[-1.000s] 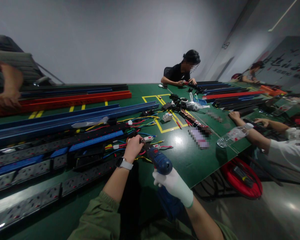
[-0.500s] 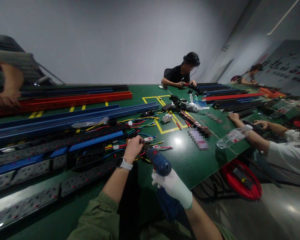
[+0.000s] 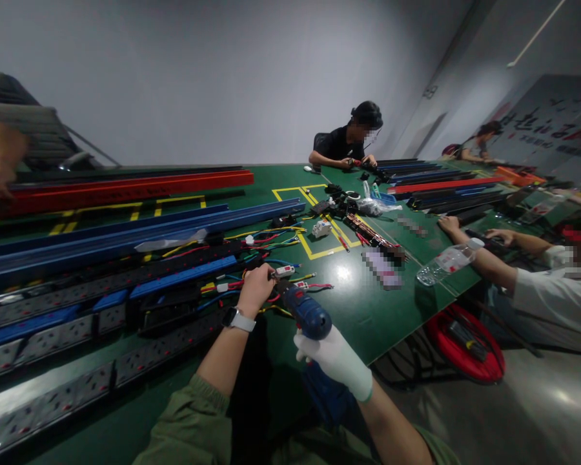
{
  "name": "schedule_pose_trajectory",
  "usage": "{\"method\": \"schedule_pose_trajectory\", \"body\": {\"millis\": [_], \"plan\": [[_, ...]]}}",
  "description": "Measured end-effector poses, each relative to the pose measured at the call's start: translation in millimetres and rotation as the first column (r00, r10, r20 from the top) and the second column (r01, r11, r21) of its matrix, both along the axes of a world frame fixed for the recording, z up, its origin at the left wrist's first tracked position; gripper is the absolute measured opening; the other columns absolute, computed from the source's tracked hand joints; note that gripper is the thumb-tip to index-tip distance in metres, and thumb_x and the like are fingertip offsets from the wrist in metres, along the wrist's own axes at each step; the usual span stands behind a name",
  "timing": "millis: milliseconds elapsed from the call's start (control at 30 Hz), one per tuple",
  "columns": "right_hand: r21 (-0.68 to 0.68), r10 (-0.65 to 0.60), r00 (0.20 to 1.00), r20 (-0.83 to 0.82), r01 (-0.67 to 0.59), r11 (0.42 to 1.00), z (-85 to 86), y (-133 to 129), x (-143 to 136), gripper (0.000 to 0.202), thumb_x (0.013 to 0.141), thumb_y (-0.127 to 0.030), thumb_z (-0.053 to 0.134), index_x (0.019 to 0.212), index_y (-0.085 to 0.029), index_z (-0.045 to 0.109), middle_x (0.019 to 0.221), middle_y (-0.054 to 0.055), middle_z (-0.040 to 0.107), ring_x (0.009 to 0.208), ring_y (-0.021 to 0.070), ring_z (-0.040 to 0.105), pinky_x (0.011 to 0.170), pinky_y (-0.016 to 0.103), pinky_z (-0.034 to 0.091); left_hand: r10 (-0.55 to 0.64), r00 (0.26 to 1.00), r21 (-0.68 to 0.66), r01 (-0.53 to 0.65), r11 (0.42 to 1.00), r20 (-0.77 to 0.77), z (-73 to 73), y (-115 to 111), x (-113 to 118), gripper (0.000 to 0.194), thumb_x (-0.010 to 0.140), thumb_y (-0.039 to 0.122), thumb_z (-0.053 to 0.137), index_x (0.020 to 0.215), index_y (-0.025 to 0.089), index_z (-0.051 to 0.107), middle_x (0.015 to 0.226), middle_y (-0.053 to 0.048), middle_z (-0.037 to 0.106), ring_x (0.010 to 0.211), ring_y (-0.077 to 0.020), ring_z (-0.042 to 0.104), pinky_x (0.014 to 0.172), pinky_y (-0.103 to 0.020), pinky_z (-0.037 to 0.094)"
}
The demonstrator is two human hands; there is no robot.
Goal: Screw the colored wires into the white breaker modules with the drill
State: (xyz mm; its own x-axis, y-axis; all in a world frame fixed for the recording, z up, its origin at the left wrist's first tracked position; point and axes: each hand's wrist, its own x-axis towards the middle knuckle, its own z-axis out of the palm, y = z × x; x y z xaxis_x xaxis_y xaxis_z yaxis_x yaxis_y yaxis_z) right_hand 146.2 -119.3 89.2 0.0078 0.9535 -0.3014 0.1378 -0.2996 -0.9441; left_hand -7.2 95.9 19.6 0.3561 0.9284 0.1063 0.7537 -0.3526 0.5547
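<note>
Gloved right hand (image 3: pixel 332 354) gripping blue cordless screwdriver (image 3: pixel 306 313), nose angled up-left toward small white switch (image 3: pixel 285 271) pinched in bare left hand (image 3: pixel 255 289).

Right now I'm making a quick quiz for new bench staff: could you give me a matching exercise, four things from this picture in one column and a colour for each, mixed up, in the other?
Things:
1. power screwdriver
2. glove on the right hand
3. long rail at the far edge of the table
4. tape outline on the table

Colours:
A. yellow
B. red
C. blue
D. white

Pairs: 1-C, 2-D, 3-B, 4-A
</note>
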Motion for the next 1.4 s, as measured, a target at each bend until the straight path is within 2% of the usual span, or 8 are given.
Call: {"method": "schedule_pose_trajectory", "body": {"millis": [133, 700, 933, 1067, 1167, 1233, 1300, 1400], "plan": [[0.006, 0.004, 1.0, -0.001, -0.004, 1.0, 1.5, 0.5, -0.2, 0.03, 0.088, -0.041, 0.068, 0.102, -0.016, 0.063, 0.076, 0.004, 0.072, 0.062, 0.0142, 0.061, 0.063, 0.026, 0.049, 0.0, 1.0, 0.006, 0.0, 1.0, -0.008, -1.3, 0.7, 0.2, 0.016, 0.085, 0.021, 0.062, 0.1, 0.021, 0.067, 0.097, -0.007, 0.075, 0.099, -0.0226, 0.068, 0.09, -0.033, 0.045], [-0.013, 0.025, 0.997, 0.078, -0.024, 1.0, 7.5, 0.8, 0.4, 0.028, 0.089, -0.041, 0.065, 0.1, -0.015, 0.065, 0.069, 0.003, 0.069, 0.066, 0.0161, 0.065, 0.065, 0.025, 0.049, -0.003, 1.0, 0.004, 0.003, 1.0, 0.005, 5.9, -4.2, -0.2, 0.015, 0.085, 0.023, 0.062, 0.099, 0.021, 0.068, 0.096, -0.007, 0.075, 0.098, -0.0224, 0.068, 0.09, -0.032, 0.046], [-0.095, -0.023, 1.0, 0.002, 0.023, 0.995, 22.4, -1.3, -5.2, 0.032, 0.085, -0.045, 0.069, 0.101, -0.017, 0.061, 0.064, -0.001, 0.064, 0.058, 0.0159, 0.064, 0.061, 0.026, 0.048, -0.008, 1.0, 0.001, 0.008, 1.0, -0.008, 6.5, -3.6, 0.0, 0.014, 0.085, 0.021, 0.061, 0.098, 0.021, 0.067, 0.096, -0.007, 0.075, 0.1, -0.0229, 0.068, 0.093, -0.033, 0.045], [-0.114, -0.043, 0.999, -0.012, 0.041, 0.993, 31.9, -15.0, 16.5, 0.028, 0.087, -0.043, 0.068, 0.081, -0.017, 0.06, 0.061, 0.0, 0.062, 0.057, 0.0151, 0.06, 0.061, 0.027, 0.047, -0.01, 1.0, -0.015, 0.01, 1.0, -0.029, 2.7, -0.4, -0.2, 0.017, 0.084, 0.023, 0.063, 0.101, 0.022, 0.067, 0.096, -0.007, 0.075, 0.1, -0.023, 0.067, 0.093, -0.033, 0.044], [-0.04, -0.001, 1.0, 0.022, 0.002, 0.999, 43.4, -28.4, 47.8, 0.03, 0.09, -0.042, 0.064, 0.073, -0.017, 0.06, 0.059, 0.001, 0.061, 0.058, 0.0156, 0.058, 0.068, 0.031, 0.048, -0.015, 0.999, -0.019, 0.014, 1.0, -0.032, 0.9, 1.0, -0.1, 0.019, 0.086, 0.025, 0.062, 0.104, 0.021, 0.066, 0.098, -0.008, 0.074, 0.1, -0.0235, 0.067, 0.09, -0.033, 0.044], [0.016, -0.047, 0.995, 0.093, 0.046, 0.999, 52.9, -31.2, 68.8, 0.034, 0.091, -0.044, 0.063, 0.069, -0.018, 0.059, 0.06, 0.002, 0.06, 0.06, 0.0169, 0.057, 0.07, 0.033, 0.047, -0.013, 0.999, -0.026, 0.012, 1.0, -0.042, 1.2, 1.0, 0.2, 0.02, 0.086, 0.025, 0.061, 0.105, 0.021, 0.066, 0.098, -0.008, 0.074, 0.099, -0.024, 0.066, 0.09, -0.034, 0.043], [0.089, -0.153, 0.976, 0.153, 0.14, 0.986, 60.1, -23.3, 86.4, 0.036, 0.091, -0.045, 0.064, 0.066, -0.02, 0.058, 0.066, 0.003, 0.061, 0.065, 0.0182, 0.058, 0.072, 0.034, 0.047, -0.003, 0.998, -0.024, 0.002, 1.0, -0.059, 2.6, 0.2, 0.5, 0.021, 0.086, 0.024, 0.06, 0.106, 0.022, 0.067, 0.098, -0.008, 0.074, 0.099, -0.0247, 0.066, 0.092, -0.035, 0.041], [0.232, -0.299, 0.937, 0.178, 0.256, 0.938, 59.8, 14.0, 106.7, 0.03, 0.088, -0.047, 0.066, 0.075, -0.02, 0.063, 0.069, 0.003, 0.06, 0.069, 0.0194, 0.058, 0.077, 0.036, 0.048, -0.024, 0.998, 0.02, 0.025, 0.999, -0.053, 6.3, -2.0, 0.5, 0.026, 0.088, 0.024, 0.057, 0.112, 0.026, 0.068, 0.1, -0.007, 0.075, 0.101, -0.0254, 0.066, 0.093, -0.036, 0.04]]}}
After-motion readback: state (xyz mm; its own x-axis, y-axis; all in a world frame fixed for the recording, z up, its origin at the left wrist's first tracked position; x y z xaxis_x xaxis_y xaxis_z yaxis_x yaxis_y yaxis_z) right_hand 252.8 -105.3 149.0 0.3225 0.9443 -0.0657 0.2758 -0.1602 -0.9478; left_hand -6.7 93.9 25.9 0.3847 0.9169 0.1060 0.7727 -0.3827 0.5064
